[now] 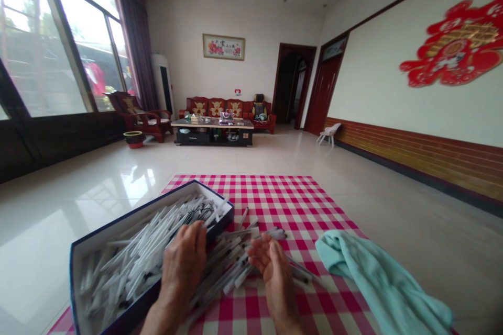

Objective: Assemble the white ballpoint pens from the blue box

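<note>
Thin pen-like sticks [231, 267] lie piled on a pink-checked cloth [283, 193], long axes mostly slanting from near left to far right; some at the right point nearer right. The right hand [271, 267], grip loosely spread, is at the pile. The left hand [184, 259] is by a navy box [222, 225] of similar sticks; whether its grip pinches anything, I cannot tell. Rightward lies a mint cloth [377, 272].

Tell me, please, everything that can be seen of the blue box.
The blue box is open-topped, shallow and rectangular, pale inside, and looks like cardboard. It lies slantwise on the checked cloth, heaped with thin, mostly whitish tube-like pieces. The left hand is at its near right edge; whether it touches the box is unclear.
</note>
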{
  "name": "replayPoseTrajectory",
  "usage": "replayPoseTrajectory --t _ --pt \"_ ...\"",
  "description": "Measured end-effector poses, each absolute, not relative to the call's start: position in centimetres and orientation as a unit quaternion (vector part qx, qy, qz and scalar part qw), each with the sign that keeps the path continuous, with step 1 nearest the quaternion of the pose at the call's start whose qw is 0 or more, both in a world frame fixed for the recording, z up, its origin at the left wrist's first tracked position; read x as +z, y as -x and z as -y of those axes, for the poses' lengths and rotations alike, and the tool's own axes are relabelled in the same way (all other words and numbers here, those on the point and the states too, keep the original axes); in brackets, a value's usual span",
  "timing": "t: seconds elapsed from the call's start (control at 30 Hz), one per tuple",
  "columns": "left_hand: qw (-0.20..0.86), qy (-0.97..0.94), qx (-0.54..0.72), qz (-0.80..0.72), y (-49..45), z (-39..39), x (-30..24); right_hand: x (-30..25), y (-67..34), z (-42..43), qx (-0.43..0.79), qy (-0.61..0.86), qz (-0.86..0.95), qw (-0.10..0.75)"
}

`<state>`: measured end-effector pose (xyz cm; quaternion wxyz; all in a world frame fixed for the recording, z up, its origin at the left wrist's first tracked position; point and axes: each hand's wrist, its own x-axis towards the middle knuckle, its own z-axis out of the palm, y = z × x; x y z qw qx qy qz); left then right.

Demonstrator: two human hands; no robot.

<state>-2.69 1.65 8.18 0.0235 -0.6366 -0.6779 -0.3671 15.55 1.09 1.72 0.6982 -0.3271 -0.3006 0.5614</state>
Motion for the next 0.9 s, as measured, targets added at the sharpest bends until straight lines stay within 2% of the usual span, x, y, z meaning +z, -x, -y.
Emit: replayPoseTrajectory --t 0.17,0.3,0.4,0.5,0.67,0.9 --pt "0.112 0.554 -0.247 0.787 8.4 -2.5 8.7 1.9 -16.7 -1.5 0.506 0.354 0.311 0.722" --pt "0.143 0.602 -0.293 0.729 6.6 -2.0 9.0 1.7 -17.3 -1.8 0.477 0.375 0.306 0.734" --pt "0.041 0.673 -0.318 0.667 2.6 -1.3 8.7 1.7 -17.8 -2.1 0.456 0.395 0.298 0.740" --pt "-0.044 0.760 -0.249 0.599 -1.1 -0.4 7.2 2.0 -18.5 -2.3 0.434 0.404 0.279 0.755" --pt "-0.059 0.798 -0.178 0.572 -3.5 0.4 5.0 2.3 -19.5 -2.5 0.409 0.398 0.253 0.781" --pt "-0.044 0.804 -0.128 0.579 -3.6 0.3 4.7 1.7 -19.4 -2.5 0.395 0.417 0.262 0.776"
